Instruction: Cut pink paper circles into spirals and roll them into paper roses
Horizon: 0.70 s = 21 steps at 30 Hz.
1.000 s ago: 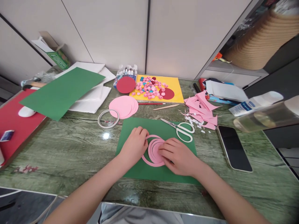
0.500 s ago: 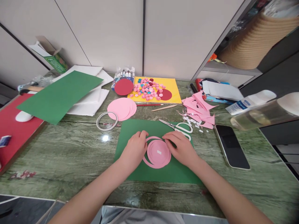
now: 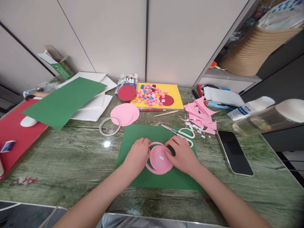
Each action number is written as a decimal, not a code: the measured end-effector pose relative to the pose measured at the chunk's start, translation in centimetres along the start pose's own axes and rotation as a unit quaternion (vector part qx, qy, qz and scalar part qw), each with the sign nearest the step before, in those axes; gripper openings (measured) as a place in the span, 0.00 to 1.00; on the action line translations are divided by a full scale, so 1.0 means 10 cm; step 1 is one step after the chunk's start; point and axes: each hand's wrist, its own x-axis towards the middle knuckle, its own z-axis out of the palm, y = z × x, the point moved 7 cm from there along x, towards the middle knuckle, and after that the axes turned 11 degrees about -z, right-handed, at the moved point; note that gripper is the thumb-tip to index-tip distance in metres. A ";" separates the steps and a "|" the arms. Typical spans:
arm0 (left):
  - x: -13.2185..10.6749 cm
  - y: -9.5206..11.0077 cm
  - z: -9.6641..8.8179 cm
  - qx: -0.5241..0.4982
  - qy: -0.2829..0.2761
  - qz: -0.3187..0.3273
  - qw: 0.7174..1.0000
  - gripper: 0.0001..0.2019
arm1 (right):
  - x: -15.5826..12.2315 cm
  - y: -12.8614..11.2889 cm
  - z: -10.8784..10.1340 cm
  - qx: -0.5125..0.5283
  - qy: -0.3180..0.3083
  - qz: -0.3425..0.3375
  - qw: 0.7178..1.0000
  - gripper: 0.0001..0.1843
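A pink paper spiral [image 3: 158,164] lies on a green sheet of paper [image 3: 163,183], its outer ring loosened from the coiled middle. A small white strip [image 3: 161,157] sits on its centre. My left hand [image 3: 138,153] has its fingers curled onto the outer ring at the upper left. On the other side, my right hand [image 3: 184,155] grips the spiral's right edge, index finger at the ring's top and thumb on the coil. Just beyond that hand, white-handled scissors [image 3: 181,133] rest across the green sheet, partly behind my knuckles.
Pink paper circles [image 3: 124,114] and a tape roll [image 3: 110,126] lie left of centre. Behind are a yellow sheet [image 3: 175,95] with small paper rolls [image 3: 150,95], and a wooden stick [image 3: 166,113]. Pink scraps [image 3: 200,114], a phone [image 3: 234,153] and a bottle [image 3: 266,117] stand rightward.
My right thumb has moved left onto the coil, and the fingers have shifted slightly. The left hand keeps its place on the ring. The camera view has tilted a little.
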 end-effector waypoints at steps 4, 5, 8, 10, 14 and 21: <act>-0.01 0.01 -0.01 0.005 0.006 0.015 1.000 0.11 | 0.01 -0.01 0.04 -0.012 -0.024 0.003 1.000 0.01; -0.02 0.02 -0.02 0.011 0.011 0.024 1.000 0.11 | 0.01 -0.01 0.05 -0.014 -0.027 0.001 1.000 0.01; -0.06 0.08 -0.05 0.052 0.037 0.068 0.996 0.10 | 0.01 -0.01 0.06 -0.020 -0.032 -0.003 0.999 0.03; -0.08 0.11 -0.06 0.088 0.048 0.087 0.991 0.11 | 0.01 -0.02 0.07 -0.019 -0.035 -0.005 0.999 0.03; -0.08 0.10 -0.02 0.124 0.046 0.077 0.988 0.13 | 0.01 -0.02 0.07 -0.016 -0.036 -0.008 0.999 0.04; -0.05 0.06 -0.05 0.089 0.057 0.062 0.992 0.12 | 0.01 -0.03 0.06 -0.020 -0.038 -0.008 0.999 0.03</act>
